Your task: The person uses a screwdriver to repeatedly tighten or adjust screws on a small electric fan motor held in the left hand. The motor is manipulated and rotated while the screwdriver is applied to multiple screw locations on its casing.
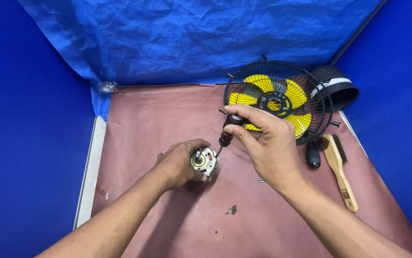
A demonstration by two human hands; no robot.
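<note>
Table (167,114) open on left and near edge; fan cage (278,100) and brush (340,174) crowd right edge. Our left hand (179,165) clamps motor (205,161) mid-table. Our right hand (263,143) grips screwdriver (226,136), tip at motor.

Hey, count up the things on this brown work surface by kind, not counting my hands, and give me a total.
Fan motors: 1, the motor in the left hand
Screwdrivers: 2, the screwdriver in the right hand, the dark-handled one
Fan grilles with yellow blades: 1
Wooden brushes: 1
Black housings: 1
Total: 6
</note>
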